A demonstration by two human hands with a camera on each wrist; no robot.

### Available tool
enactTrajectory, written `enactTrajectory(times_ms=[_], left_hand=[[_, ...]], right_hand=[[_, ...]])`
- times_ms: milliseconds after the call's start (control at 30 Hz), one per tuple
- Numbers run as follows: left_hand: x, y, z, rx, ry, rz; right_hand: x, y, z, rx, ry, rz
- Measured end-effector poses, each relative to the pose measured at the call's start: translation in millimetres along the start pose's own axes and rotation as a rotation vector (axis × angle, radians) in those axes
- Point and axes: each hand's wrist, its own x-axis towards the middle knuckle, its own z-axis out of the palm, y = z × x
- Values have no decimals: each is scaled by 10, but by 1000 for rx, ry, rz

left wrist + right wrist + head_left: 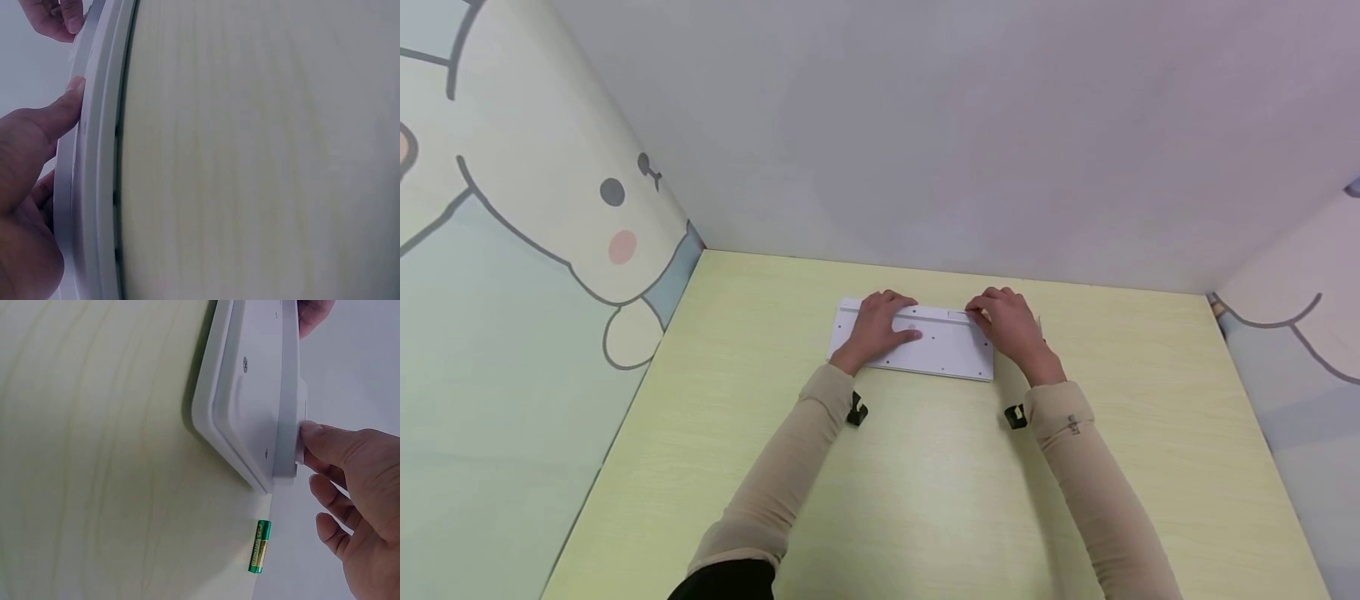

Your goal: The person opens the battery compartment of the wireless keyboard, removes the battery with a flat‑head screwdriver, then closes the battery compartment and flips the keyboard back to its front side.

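A white keyboard (940, 354) lies face down on the table, its screwed underside up and its raised bar along the far edge. My left hand (876, 327) holds its left part, thumb across the underside and fingers at the far edge. At the right end of the bar, my right hand (1006, 325) pinches a small white battery cover (301, 447) between thumb and index finger. The other right fingers (331, 534) hang loosely bent below it. A green and gold battery (259, 547) lies on the table just beyond the keyboard's right end, mostly hidden behind the right hand in the head view.
The pale wood-grain table (737, 375) meets a plain wall (925, 150) behind the keyboard. Cartoon-printed walls (550, 333) stand at both sides. A black wrist mount (1017, 416) sticks out from the right cuff, and another black mount (857, 410) from the left.
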Motion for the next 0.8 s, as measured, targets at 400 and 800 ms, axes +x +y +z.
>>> enactTrajectory(times_ms=[400,800], left_hand=[[-23,35,-39,-17,-13,2],[-12,30,-15,-9,2,13]], right_hand=[[8,24,25,7,-4,-6],[4,36,10,10,-11,-25]])
